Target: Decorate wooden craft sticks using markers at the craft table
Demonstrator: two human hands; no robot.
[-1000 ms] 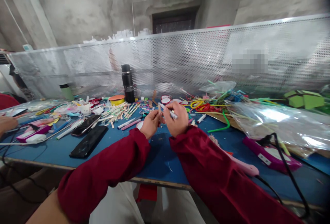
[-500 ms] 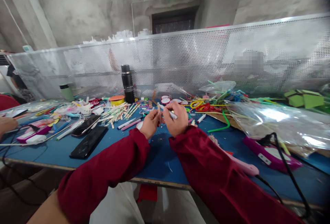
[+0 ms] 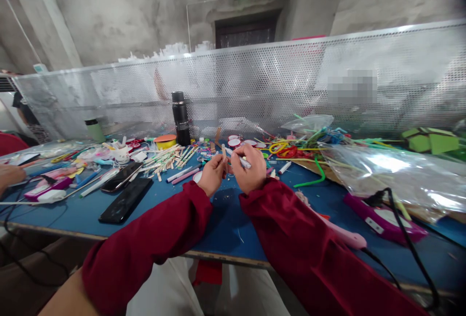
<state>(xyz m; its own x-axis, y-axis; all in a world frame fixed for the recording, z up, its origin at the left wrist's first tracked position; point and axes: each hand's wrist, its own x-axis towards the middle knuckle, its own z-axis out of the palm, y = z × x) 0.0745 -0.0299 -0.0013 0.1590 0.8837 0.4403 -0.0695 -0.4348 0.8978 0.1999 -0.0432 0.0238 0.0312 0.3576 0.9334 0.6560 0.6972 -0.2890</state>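
Both my arms in dark red sleeves reach over the blue table (image 3: pixel 225 228). My left hand (image 3: pixel 212 174) is closed in a pinch on a thin wooden stick (image 3: pixel 224 152) that stands upright between my hands. My right hand (image 3: pixel 250 168) is closed around a white pen-like tool (image 3: pixel 240 159), its tip pointing left toward the stick. The two hands almost touch above the tabletop.
Two black phones (image 3: pixel 125 199) lie at left, near scattered wooden sticks (image 3: pixel 167 158). A black flask (image 3: pixel 180 118) stands behind. Coloured pipe cleaners (image 3: pixel 291 151), a plastic bag (image 3: pixel 393 173) and a pink glue gun (image 3: pixel 342 236) with black cable lie at right. Another person's hand (image 3: pixel 9 175) rests far left.
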